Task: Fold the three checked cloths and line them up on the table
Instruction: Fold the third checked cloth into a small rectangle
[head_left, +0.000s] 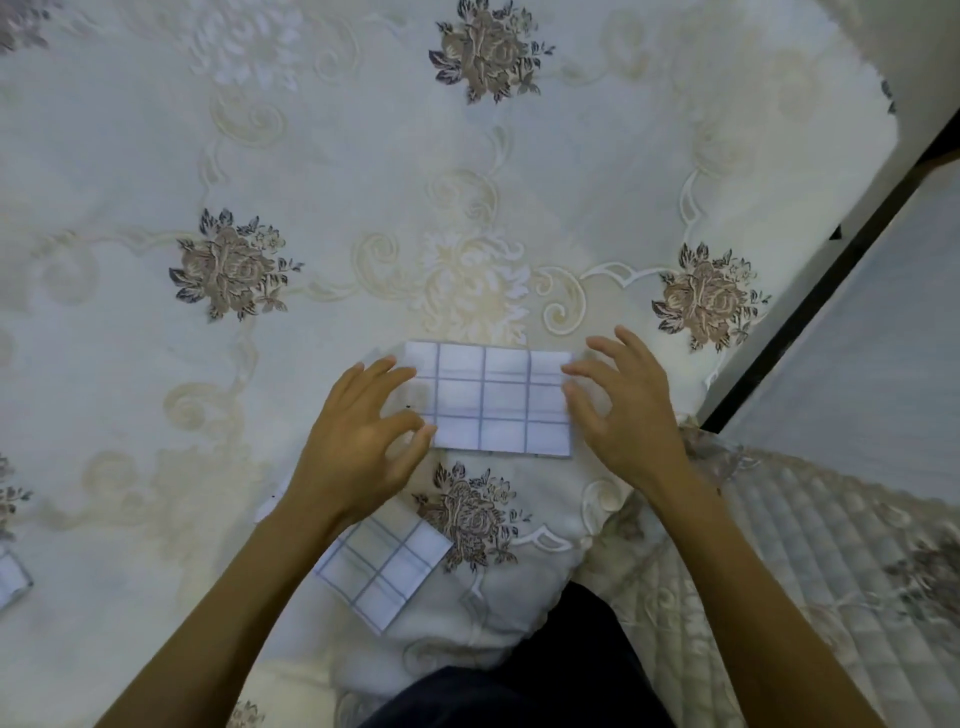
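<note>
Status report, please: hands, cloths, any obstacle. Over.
Both open: left hand, right hand, fingertips at ends of folded cloth. Nearer the body, second cloth, askew; at left frame edge, third cloth. Nothing in the way.

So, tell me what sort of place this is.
Most likely a home: a cream embroidered tablecloth with brown flowers, a quilted beige seat cushion beside it, and white checked cloths lying on it.

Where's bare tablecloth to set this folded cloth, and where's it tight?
Free: the wide tablecloth stretch beyond the folded checked cloth, and the patch between the left hand and the left-edge checked cloth. Crowded: the near edge, where a second checked cloth lies under the left forearm.
</note>
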